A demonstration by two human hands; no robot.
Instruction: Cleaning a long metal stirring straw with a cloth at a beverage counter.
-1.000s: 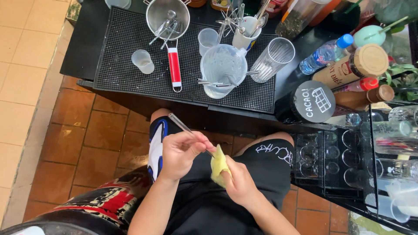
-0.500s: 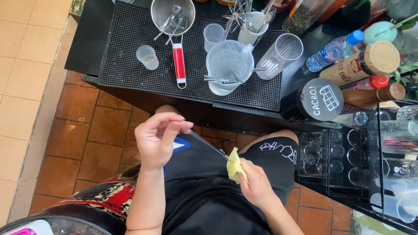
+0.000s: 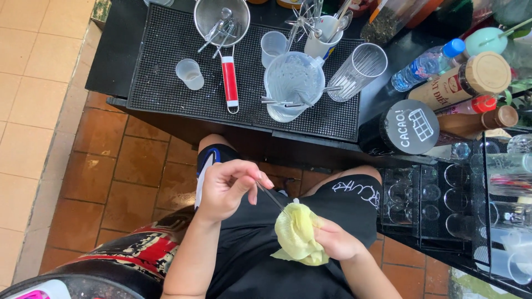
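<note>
Left hand: the left hand (image 3: pixel 227 188), at centre frame, pinches the upper end of a thin metal rod (image 3: pixel 271 197) between its fingertips.
Right hand: the right hand (image 3: pixel 338 241), lower centre, is closed around a yellow cloth (image 3: pixel 296 232).
Rod: slants down to the right, its lower end buried in the cloth.
Behind: black bar mat (image 3: pixel 166 66) in the upper half, bearing a red-handled strainer (image 3: pixel 224 27).

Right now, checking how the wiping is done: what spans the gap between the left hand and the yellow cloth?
In the head view, a thin metal straw runs from the left hand into the yellow cloth, which the right hand holds.
</note>
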